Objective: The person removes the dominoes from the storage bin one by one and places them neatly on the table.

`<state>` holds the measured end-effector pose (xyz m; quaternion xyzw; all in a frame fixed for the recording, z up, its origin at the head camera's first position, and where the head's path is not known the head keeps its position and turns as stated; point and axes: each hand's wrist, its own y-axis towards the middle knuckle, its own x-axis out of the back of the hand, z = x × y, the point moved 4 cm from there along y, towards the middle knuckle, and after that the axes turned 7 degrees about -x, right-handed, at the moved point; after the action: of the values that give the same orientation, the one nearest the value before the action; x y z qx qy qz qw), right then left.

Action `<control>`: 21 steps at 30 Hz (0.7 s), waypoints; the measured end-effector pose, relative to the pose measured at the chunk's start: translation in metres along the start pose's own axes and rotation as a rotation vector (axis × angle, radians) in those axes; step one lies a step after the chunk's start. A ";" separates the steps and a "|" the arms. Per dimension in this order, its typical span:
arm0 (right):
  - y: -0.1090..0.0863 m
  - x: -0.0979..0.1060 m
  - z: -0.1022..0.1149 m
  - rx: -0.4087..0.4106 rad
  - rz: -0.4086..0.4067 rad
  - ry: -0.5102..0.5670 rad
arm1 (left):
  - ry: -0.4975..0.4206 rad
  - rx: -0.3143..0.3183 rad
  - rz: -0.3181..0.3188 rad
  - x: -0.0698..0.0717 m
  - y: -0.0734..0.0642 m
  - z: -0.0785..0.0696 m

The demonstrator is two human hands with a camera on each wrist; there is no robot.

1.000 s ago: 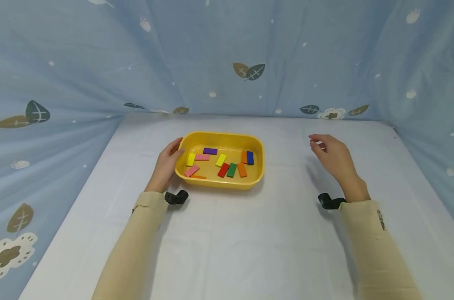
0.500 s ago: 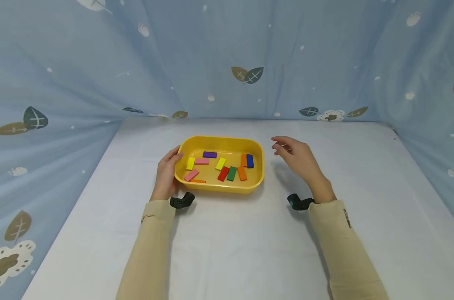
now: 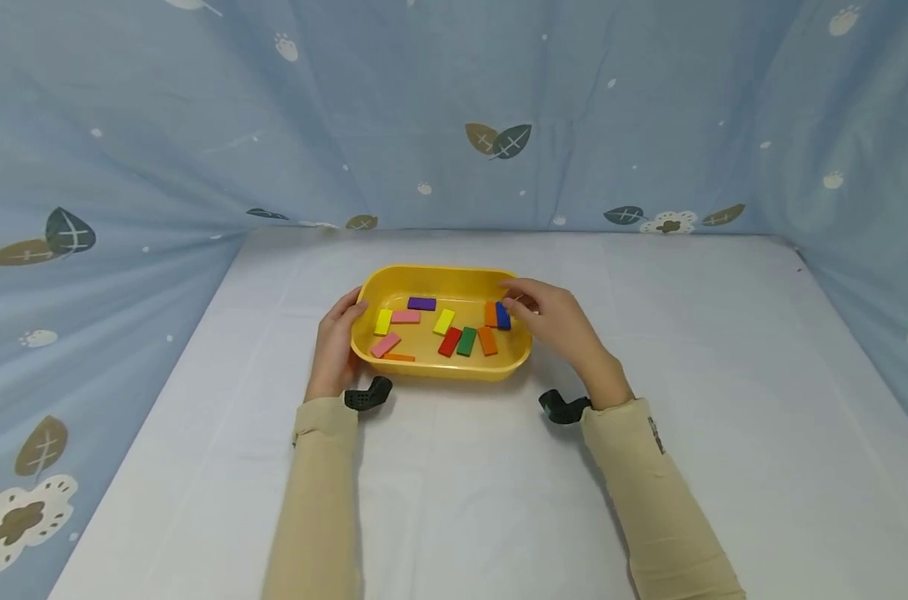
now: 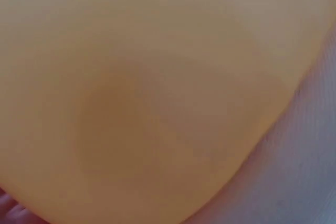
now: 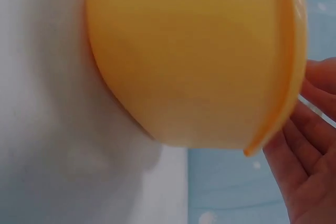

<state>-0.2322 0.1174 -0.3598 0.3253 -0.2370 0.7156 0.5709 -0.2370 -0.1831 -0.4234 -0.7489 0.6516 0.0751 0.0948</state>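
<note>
A yellow plastic basin [image 3: 439, 369] stands on the white-covered table with several small coloured rectangular blocks lying inside. My left hand [image 3: 334, 350] grips its left end, thumb at the rim and fingers along the outer side. Over the right rim reaches my right hand [image 3: 559, 323], thumb and index finger apart, near a blue block [image 3: 503, 317] and the orange block [image 3: 491, 314] beside it. In the right wrist view the fingers [image 5: 315, 124] pass behind the rim, so their tips are hidden. Basin wall [image 4: 157, 77] fills the left wrist view.
Among the other blocks are a purple one [image 3: 421, 304], a red one [image 3: 450, 342] and a green one [image 3: 466, 342]. A blue patterned curtain [image 3: 424, 108] hangs behind the table [image 3: 454, 517] and along its sides. Each wrist carries a small black camera.
My right hand has moved left from the table's right side to the right rim of the basin. My left hand keeps its hold, and the blocks lie as before.
</note>
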 end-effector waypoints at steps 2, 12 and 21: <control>0.000 -0.004 0.005 0.037 0.000 -0.078 | 0.006 -0.011 0.000 0.000 0.000 -0.002; -0.002 -0.031 0.024 0.103 -0.043 -0.421 | 0.064 -0.046 -0.002 -0.005 -0.009 -0.016; -0.006 -0.046 0.028 0.069 0.005 -0.607 | 0.088 -0.053 -0.005 -0.007 -0.009 -0.012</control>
<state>-0.2142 0.0683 -0.3751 0.5428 -0.3730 0.5949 0.4608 -0.2288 -0.1780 -0.4097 -0.7552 0.6512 0.0590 0.0463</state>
